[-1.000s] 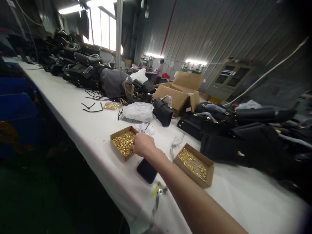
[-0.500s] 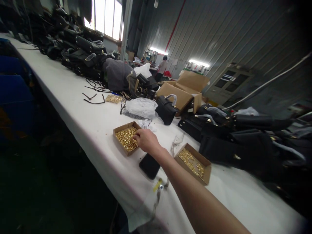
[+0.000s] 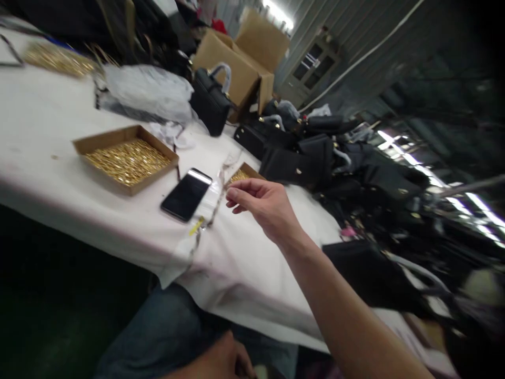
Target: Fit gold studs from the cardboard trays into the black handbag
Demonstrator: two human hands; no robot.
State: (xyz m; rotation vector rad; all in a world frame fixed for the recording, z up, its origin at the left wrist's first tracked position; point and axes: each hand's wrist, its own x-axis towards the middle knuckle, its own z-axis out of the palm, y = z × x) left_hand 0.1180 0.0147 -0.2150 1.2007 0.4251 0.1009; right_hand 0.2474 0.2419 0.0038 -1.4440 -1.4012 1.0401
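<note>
My right hand (image 3: pixel 262 205) is raised over the white-covered table, thumb and fingertips drawn together in a pinch. Whatever lies between them is too small to make out. Behind it, partly hidden, is a cardboard tray (image 3: pixel 252 169) with small gold metal pieces (image 3: pixel 239 176). To its left lies a black phone (image 3: pixel 187 195), and farther left a fuller cardboard tray (image 3: pixel 114 185) of gold pieces (image 3: pixel 130 159). Low in the view, above my jeans, my left hand (image 3: pixel 226 360) is curled and cut off by the frame edge; what it holds is unclear.
Black handbags (image 3: pixel 300 158) are heaped along the right side. A bag under clear plastic (image 3: pixel 148 92), an upright black handbag (image 3: pixel 211 102) and an open carton (image 3: pixel 224 63) stand at the back. Tape and clear film (image 3: pixel 189 242) hang at the table's front edge.
My right hand has left the fuller tray and moved back to the right, past the phone. The view has turned right and down, bringing my left hand and lap into sight.
</note>
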